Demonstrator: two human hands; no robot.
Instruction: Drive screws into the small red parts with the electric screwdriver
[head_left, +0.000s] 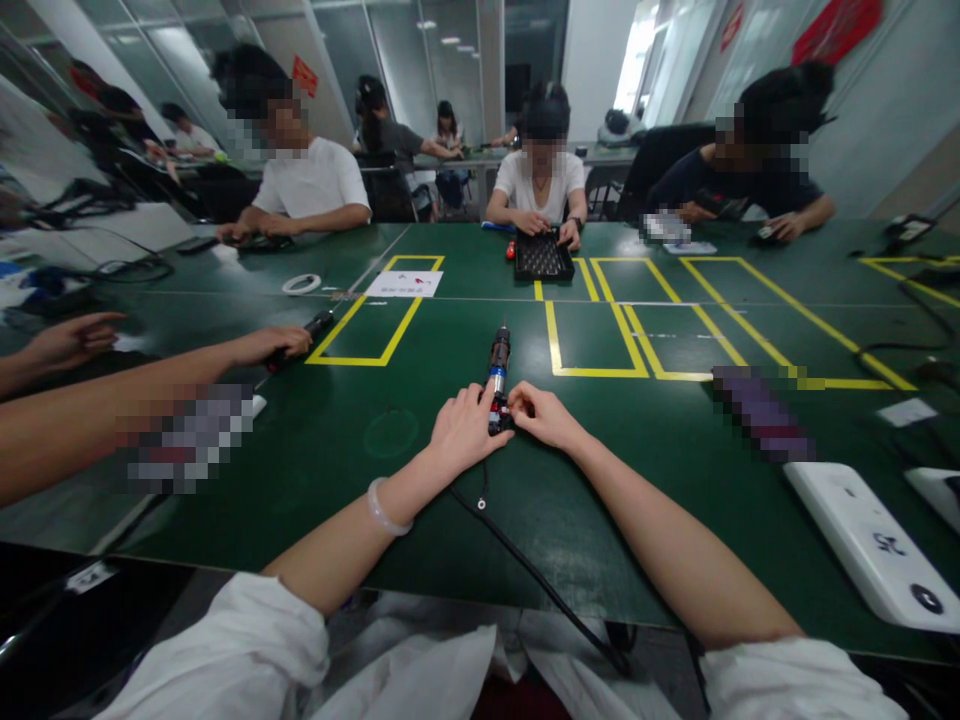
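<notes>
An electric screwdriver [499,362] lies on the green table in front of me, its thin bit pointing away. Its body has a dark grip, a blue and silver band, and red and black parts at the near end. My left hand [459,425] grips that near end from the left, thumb and fingers around it. On the opposite side, my right hand [546,415] is closed with its fingertips pinched against the red part; what exactly they hold is hidden. A black cable [525,562] runs toward the table's near edge, and a small metal ring [481,504] hangs on a thin cord.
At my left, a co-worker's hand [274,345] holds another dark screwdriver [322,322]. A person across the table works over a black tray [544,262]. Yellow tape outlines [600,373] mark the tabletop. A white power bank [870,540] and a blurred phone [761,410] lie at right.
</notes>
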